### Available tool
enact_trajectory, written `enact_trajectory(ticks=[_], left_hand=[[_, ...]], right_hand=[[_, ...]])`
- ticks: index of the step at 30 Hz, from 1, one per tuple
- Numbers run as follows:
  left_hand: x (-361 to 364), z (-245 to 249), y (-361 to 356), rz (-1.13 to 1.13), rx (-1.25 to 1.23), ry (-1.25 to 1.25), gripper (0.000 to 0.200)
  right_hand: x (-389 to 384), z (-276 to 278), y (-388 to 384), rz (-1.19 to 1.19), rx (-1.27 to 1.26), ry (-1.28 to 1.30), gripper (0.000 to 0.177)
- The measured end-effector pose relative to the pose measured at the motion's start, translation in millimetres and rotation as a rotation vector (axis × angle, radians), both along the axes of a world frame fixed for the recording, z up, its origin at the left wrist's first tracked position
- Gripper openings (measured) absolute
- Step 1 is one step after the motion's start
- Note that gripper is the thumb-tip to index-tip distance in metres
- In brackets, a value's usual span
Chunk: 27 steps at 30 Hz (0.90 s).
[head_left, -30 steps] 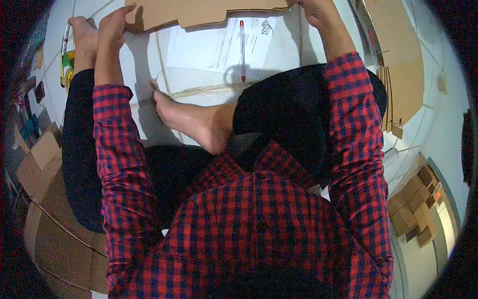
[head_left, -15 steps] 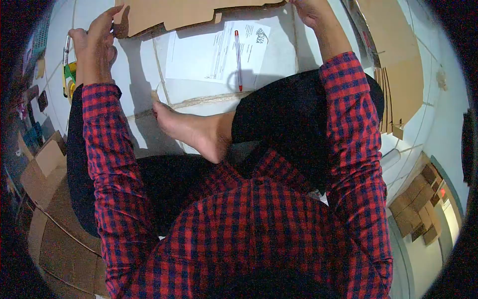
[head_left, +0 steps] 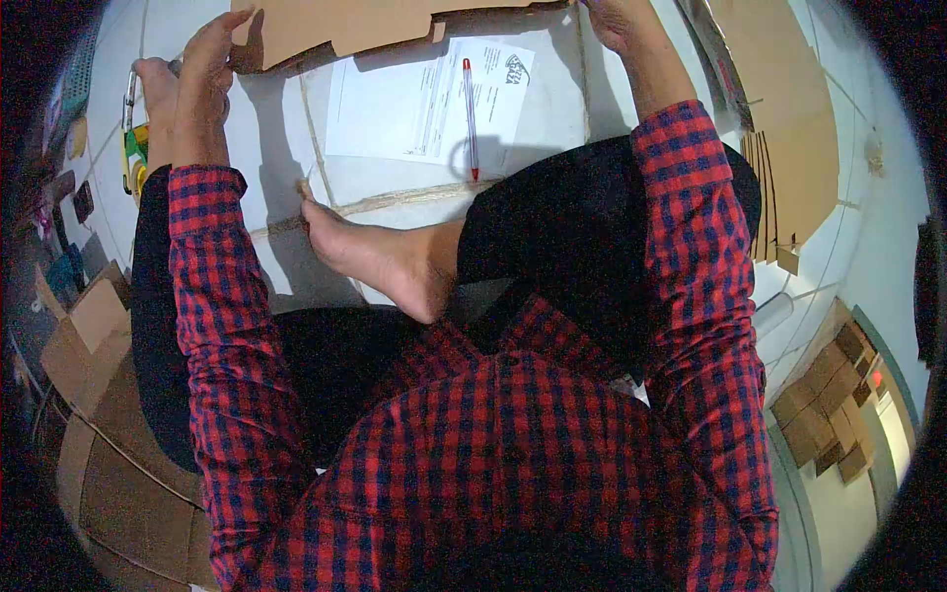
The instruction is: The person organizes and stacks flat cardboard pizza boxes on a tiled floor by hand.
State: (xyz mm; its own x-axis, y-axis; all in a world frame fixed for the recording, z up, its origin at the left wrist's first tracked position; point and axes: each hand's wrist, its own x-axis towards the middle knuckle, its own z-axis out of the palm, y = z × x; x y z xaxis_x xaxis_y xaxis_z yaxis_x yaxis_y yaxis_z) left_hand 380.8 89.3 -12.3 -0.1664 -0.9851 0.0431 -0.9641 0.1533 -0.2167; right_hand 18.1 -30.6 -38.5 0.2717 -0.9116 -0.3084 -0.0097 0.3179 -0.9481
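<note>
Left hand: has slid left and up since a second ago. The fingers are now stretched out with their tips on the cardboard's left corner, no longer curled over it.
Right hand: stays at the cardboard's right end. Its fingers are cut off by the frame edge, so I cannot tell the grip.
Cardboard: at the top of the view, its near edge over the paper's top. The left corner has gone left with the hand and has barely moved in the last half second.
Paper: unmoved.
Pen: lies on the paper as before.
Twine: still under the foot.
Meaning: the cardboard seems to be settling, steadied at both ends.
</note>
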Motion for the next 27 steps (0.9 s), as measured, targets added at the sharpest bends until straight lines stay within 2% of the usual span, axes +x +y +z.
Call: enact_trajectory(ticks=[3,5,6,8,10,12,17,21,24,26,27], left_hand=[[4.8,-5.7,-3.1,0.08,0.082,0.043,0.051],[19.6,-22.3,-12.6,0.267,0.296,1.075,0.056],[16.2,-35.4,-22.3,0.267,0.298,1.075,0.056],[-3.8,-51.1,-39.4,0.925,0.002,1.591,0.061],[-4.0,-51.0,-36.1,0.902,-0.003,1.576,0.064],[-2.3,-51.6,-32.2,0.884,-0.009,1.557,0.066],[19.4,-71.7,-31.5,0.841,0.044,1.407,0.068],[16.9,-72.9,-32.7,0.834,0.044,1.397,0.071],[16.5,-74.7,-26.0,0.807,0.046,1.375,0.061],[16.5,-73.5,-19.0,0.589,0.011,1.347,0.061],[14.5,-74.0,-20.0,0.588,0.011,1.347,0.061]], right_hand=[[4.3,15.6,12.6,-0.033,-0.047,0.02,0.059],[5.3,8.1,6.6,-0.046,-0.03,0.03,0.058],[5.0,3.2,3.7,-0.059,-0.013,0.039,0.056],[4.0,0.0,3.0,-0.026,-0.004,-0.009,0.055],[3.0,-0.3,2.3,0.008,0.004,-0.057,0.054],[3.9,-0.8,2.3,0.007,0.019,0.058,0.052],[5.1,2.1,4.2,0.003,0.079,0.013,0.05],[8.3,7.1,7.7,-0.043,0.103,0.023,0.051],[9.6,9.7,9.0,-0.063,0.13,0.016,0.051],[6.7,18.6,14.1,-0.034,0.13,0.004,0.051],[5.8,22.6,15.1,-0.002,0.121,-0.011,0.05]])
